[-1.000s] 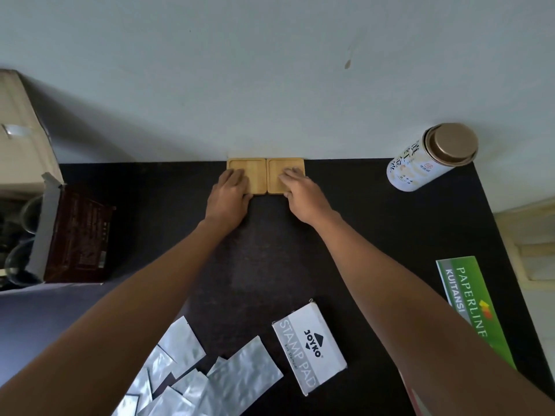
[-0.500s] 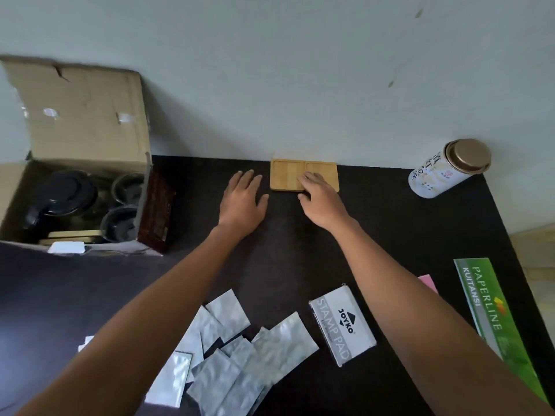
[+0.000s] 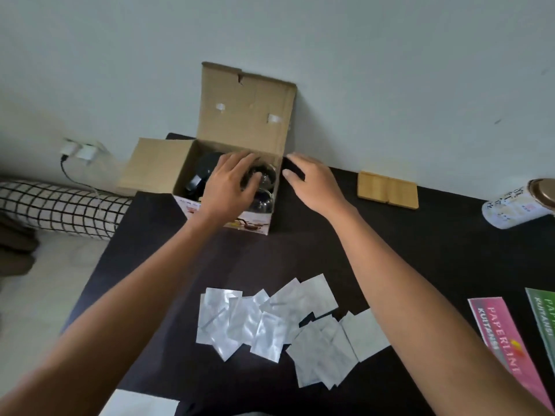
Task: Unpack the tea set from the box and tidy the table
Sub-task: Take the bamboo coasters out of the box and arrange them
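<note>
Head view: left hand (image 3: 229, 184) fingers curled loosely inside open cardboard box (image 3: 240, 115) at table's (image 3: 420, 250) far edge, over glass cups (image 3: 265, 187), grasp uncertain; right hand (image 3: 313, 183) spread, empty, at box's right wall; dark teapot (image 3: 199, 172) inside.

The black counter (image 3: 405, 250) is carrying an open cardboard box (image 3: 240, 127); wooden coasters (image 3: 387, 190), a canister (image 3: 510, 205) and foil sachets (image 3: 270, 325) are lying right of and nearer than the box.

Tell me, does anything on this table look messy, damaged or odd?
Yes. The silver foil packets lie in a loose, overlapping scatter near the table's front. The cardboard box has a small tear in its raised lid's top edge. The white canister lies tipped on its side at the right edge.
</note>
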